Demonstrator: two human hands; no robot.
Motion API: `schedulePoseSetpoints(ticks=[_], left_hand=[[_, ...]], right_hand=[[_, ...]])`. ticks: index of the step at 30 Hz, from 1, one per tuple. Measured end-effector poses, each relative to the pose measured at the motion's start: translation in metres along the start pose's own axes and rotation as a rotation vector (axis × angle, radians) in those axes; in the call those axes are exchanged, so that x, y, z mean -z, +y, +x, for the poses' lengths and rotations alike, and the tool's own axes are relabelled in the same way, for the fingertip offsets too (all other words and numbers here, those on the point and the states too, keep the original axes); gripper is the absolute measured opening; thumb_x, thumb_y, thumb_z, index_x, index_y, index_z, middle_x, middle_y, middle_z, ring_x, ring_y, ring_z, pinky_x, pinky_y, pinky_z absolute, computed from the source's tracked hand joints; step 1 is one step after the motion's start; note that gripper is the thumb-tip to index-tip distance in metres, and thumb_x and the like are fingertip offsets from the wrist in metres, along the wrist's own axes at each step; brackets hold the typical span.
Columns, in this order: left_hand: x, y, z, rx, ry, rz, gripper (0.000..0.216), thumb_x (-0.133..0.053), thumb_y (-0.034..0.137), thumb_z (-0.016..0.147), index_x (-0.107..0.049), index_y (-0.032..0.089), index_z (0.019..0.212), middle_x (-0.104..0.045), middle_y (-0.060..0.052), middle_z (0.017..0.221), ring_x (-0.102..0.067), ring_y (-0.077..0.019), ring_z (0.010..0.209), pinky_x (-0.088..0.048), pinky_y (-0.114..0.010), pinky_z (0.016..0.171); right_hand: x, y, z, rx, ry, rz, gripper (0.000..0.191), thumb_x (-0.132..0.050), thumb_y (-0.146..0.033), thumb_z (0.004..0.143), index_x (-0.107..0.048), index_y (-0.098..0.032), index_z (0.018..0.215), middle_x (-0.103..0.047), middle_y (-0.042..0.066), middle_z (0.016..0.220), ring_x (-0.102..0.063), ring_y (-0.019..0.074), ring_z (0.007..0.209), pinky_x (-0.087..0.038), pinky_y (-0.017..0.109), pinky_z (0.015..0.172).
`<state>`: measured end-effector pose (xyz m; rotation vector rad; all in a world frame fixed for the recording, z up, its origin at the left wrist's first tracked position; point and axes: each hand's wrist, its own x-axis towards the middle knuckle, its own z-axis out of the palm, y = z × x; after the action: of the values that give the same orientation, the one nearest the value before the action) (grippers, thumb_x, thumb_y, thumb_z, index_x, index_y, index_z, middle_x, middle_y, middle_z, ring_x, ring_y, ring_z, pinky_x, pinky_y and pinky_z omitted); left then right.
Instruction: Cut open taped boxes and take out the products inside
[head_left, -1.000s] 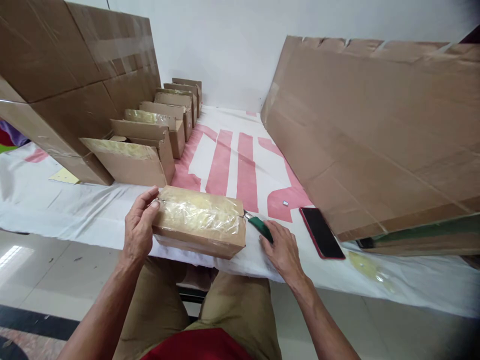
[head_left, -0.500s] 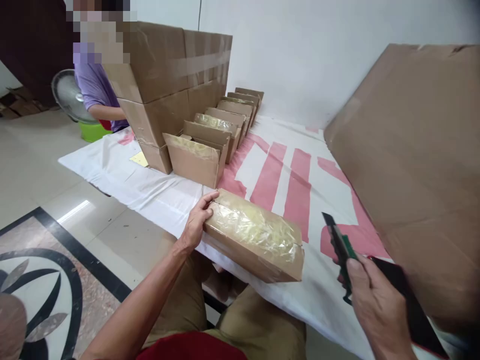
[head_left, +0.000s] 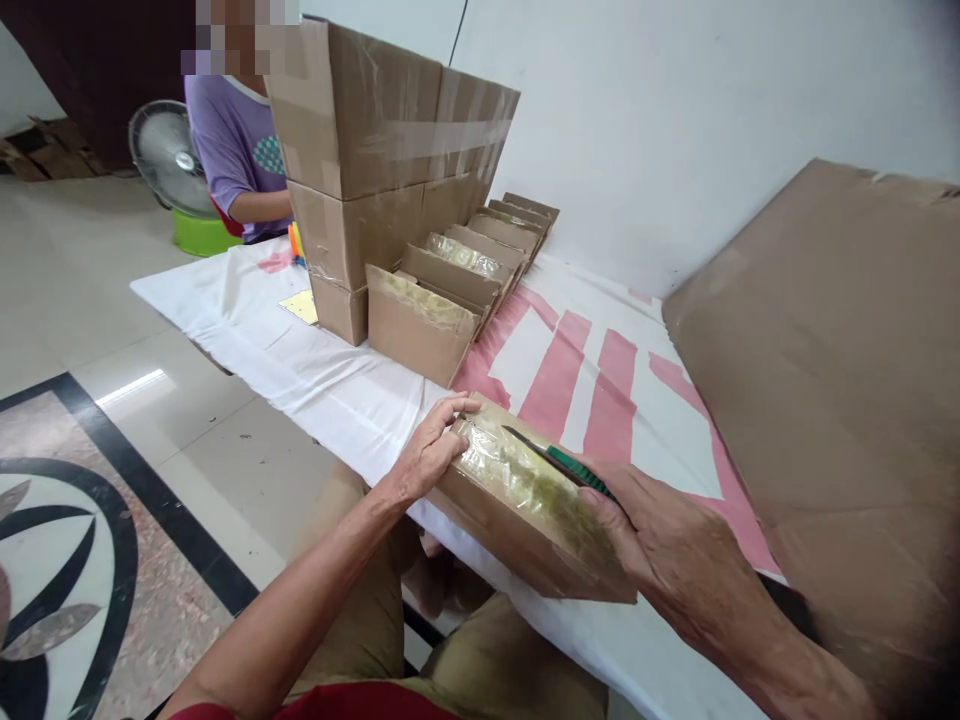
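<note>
A small brown cardboard box point(head_left: 517, 515) sealed with glossy clear tape lies at the near edge of the table. My left hand point(head_left: 429, 455) presses on its left end, fingers spread over the top. My right hand point(head_left: 664, 545) grips a green-handled utility knife point(head_left: 559, 462). The dark blade lies flat over the taped top of the box, pointing left toward my left hand.
A row of several opened small boxes point(head_left: 427, 320) runs back along a stack of big taped cartons point(head_left: 375, 160). A large flat cardboard sheet point(head_left: 840, 390) leans at the right. The table has a white cloth with red stripes point(head_left: 570, 370). Another person in a purple shirt point(head_left: 236, 150) sits beyond, by a fan point(head_left: 161, 155).
My right hand lifted the knife off the table and brought it over the box, blade now on the taped top. The view swung left. My left hand stayed on the box's end.
</note>
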<state>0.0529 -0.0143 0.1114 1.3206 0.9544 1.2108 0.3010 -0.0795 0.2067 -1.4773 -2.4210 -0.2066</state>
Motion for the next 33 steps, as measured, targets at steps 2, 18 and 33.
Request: schedulePoseSetpoints(ticks=[2, 18, 33], left_hand=[[-0.001, -0.008, -0.004, -0.019, -0.002, -0.018, 0.049, -0.055, 0.023, 0.074, -0.065, 0.021, 0.123, -0.051, -0.009, 0.154, -0.041, -0.0325, 0.148, -0.027, -0.046, 0.124], [-0.005, -0.018, -0.007, -0.037, 0.079, -0.090, 0.054, -0.057, 0.019, 0.066, -0.066, 0.021, 0.118, -0.057, -0.009, 0.150, -0.051, -0.0327, 0.140, -0.034, -0.046, 0.120], [-0.004, -0.013, -0.009, -0.008, 0.088, -0.106, 0.054, -0.057, 0.021, 0.061, -0.067, 0.020, 0.115, -0.060, -0.007, 0.148, -0.056, -0.0317, 0.133, -0.038, -0.042, 0.116]], right_hand=[[0.005, -0.005, 0.006, 0.048, -0.059, -0.029, 0.039, -0.034, -0.037, 0.106, -0.070, -0.022, 0.116, -0.076, 0.005, 0.086, -0.071, 0.0224, 0.073, -0.049, 0.032, 0.059], [-0.005, -0.020, 0.045, 0.175, -0.133, -0.059, 0.031, -0.037, -0.027, 0.104, -0.065, -0.021, 0.118, -0.070, 0.001, 0.076, -0.065, 0.0174, 0.063, -0.040, 0.027, 0.055], [0.004, -0.034, 0.055, 0.080, -0.405, -0.205, 0.021, -0.047, -0.025, 0.101, -0.065, -0.021, 0.111, -0.073, 0.003, 0.081, -0.062, 0.0170, 0.063, -0.024, 0.029, 0.053]])
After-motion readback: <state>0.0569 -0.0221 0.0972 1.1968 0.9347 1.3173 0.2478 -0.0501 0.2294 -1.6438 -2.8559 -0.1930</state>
